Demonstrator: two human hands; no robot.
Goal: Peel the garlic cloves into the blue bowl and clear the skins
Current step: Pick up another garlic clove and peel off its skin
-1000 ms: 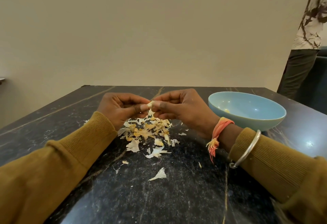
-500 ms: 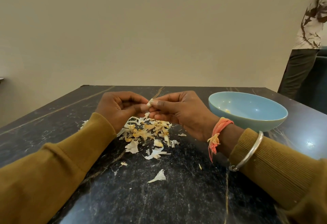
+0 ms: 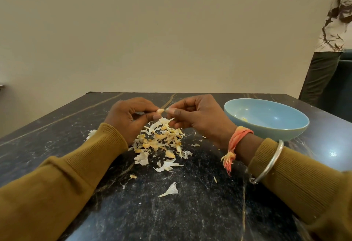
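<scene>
Centre frame, the left hand (image 3: 131,119) pinches a clove (image 3: 160,110) above the skins (image 3: 160,140), likely so peelings drop onto one pile. Just beside it, the right hand (image 3: 200,117) pinches a loose strip (image 3: 168,120). The bowl (image 3: 276,135) sits at right on the table (image 3: 190,212), within easy reach.

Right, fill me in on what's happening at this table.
A person in mustard sleeves is peeling garlic. The left hand pinches a garlic clove, and the right hand, fingertips close beside it, seems to pinch a strip of skin. A pile of skins lies on the dark table under the hands, not yet cleared. The blue bowl sits to the right with only a small pale piece visible inside.
</scene>
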